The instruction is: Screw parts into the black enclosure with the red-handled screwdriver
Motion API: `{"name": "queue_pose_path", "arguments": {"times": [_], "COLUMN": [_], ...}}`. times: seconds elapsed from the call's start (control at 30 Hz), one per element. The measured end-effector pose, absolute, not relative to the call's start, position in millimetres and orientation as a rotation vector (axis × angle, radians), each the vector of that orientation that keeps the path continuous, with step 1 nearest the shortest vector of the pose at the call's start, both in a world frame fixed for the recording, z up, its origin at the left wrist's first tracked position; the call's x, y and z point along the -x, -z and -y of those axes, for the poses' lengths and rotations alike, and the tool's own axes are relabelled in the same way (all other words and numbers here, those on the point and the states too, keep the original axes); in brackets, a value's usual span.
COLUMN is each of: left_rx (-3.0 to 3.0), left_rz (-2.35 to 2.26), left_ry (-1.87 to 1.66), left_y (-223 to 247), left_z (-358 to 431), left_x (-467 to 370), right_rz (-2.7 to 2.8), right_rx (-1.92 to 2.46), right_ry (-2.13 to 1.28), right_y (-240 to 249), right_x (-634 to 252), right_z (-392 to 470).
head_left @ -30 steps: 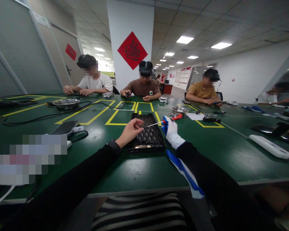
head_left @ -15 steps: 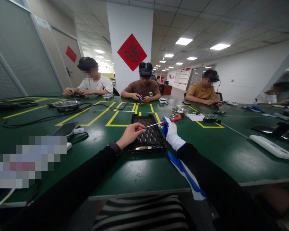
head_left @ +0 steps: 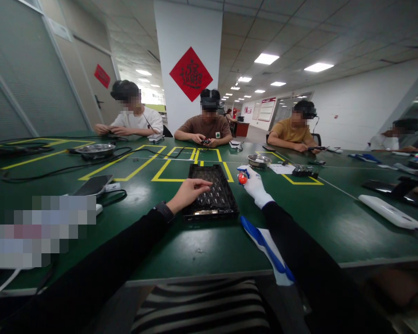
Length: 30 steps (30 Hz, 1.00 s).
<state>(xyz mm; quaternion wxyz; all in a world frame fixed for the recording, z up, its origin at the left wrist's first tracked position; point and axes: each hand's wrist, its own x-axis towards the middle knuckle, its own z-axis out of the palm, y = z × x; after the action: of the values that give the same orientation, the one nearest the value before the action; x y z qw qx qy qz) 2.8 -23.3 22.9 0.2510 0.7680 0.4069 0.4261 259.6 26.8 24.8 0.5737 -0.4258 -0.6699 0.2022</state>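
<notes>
A shallow black case (head_left: pixel 225 202) lies on the green table in front of me, with rows of small light pieces inside and a brassy part along its near edge. My bare left hand (head_left: pixel 190 192) hovers over the case's left side, thumb and fingertips pinched together; what they hold, if anything, is too small to see. To the right of the case, my right hand (head_left: pixel 256 185), in a white and blue glove, is closed around a screwdriver (head_left: pixel 243 178). Its red handle end points toward me, and the shaft is hidden.
An empty-looking second glove (head_left: pixel 266 248) lies at the table's front edge. Metal bowls (head_left: pixel 259 160), black parts (head_left: pixel 304 171), a white power bank-like device (head_left: pixel 390 212), a phone (head_left: pixel 94 184) and cables surround the work area. Several people sit across the table.
My right hand has swung the screwdriver away from my left fingertips, turning its handle end toward me. My left hand stays pinched over the case.
</notes>
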Motion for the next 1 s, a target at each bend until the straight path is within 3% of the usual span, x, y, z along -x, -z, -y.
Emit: {"name": "queue_pose_path", "arguments": {"times": [0.17,0.4,0.6,0.73,1.0], "left_rx": [-2.095,-2.144,-2.149,-2.121,-2.046], "left_rz": [-1.034,-1.035,-0.999,-0.965,-0.927], "left_ry": [-1.155,-1.123,-1.129,-1.155,-1.100], "left_y": [-23.3,-23.9,-20.9,-20.9,-22.1], "left_z": [23.6,24.4,22.1,21.1,22.0], "left_x": [-4.0,-2.6,-1.4,-2.3,-5.0], "right_rz": [2.054,2.046,1.842,2.155,2.310], "right_rx": [1.148,1.289,1.299,1.024,0.934], "right_ry": [-0.288,-0.325,0.162,0.002,-0.298], "right_y": [-3.3,0.2,-36.7,-46.0,-32.0], "right_x": [-272.2,-272.7,-245.9,-211.5,-192.8], "right_z": [-34.3,-43.3,-16.8,12.7,17.8]}}
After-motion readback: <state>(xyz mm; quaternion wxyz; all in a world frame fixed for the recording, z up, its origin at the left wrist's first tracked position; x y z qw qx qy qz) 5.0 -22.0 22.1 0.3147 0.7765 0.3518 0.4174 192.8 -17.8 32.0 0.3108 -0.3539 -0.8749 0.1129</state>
